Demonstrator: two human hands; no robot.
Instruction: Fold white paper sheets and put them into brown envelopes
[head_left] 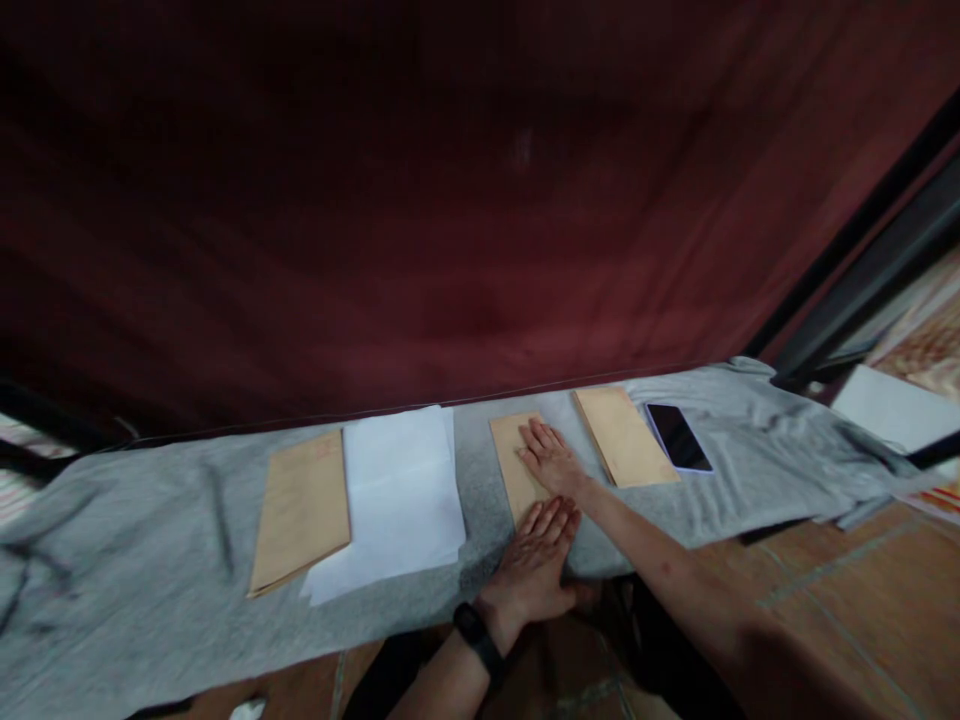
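Note:
A single brown paper envelope [508, 440] lies on the grey cloth under both of my hands. My right hand [553, 460] rests flat on its middle, fingers pointing to the upper left. Over the near end of the envelope lies my left hand [536, 555], palm down with the fingers stretched out, and a dark band is on its wrist. The two hands are close together, the left fingertips by the right wrist. Most of the envelope's right side and near end is hidden beneath them.
Left of my hands are white paper sheets [405, 490] and a stack of brown envelopes [304, 510]. To the right sit another envelope stack [624, 435] and a phone [679, 437]. Grey cloth [180, 560] covers the narrow surface, with a dark red panel [480, 220] behind it.

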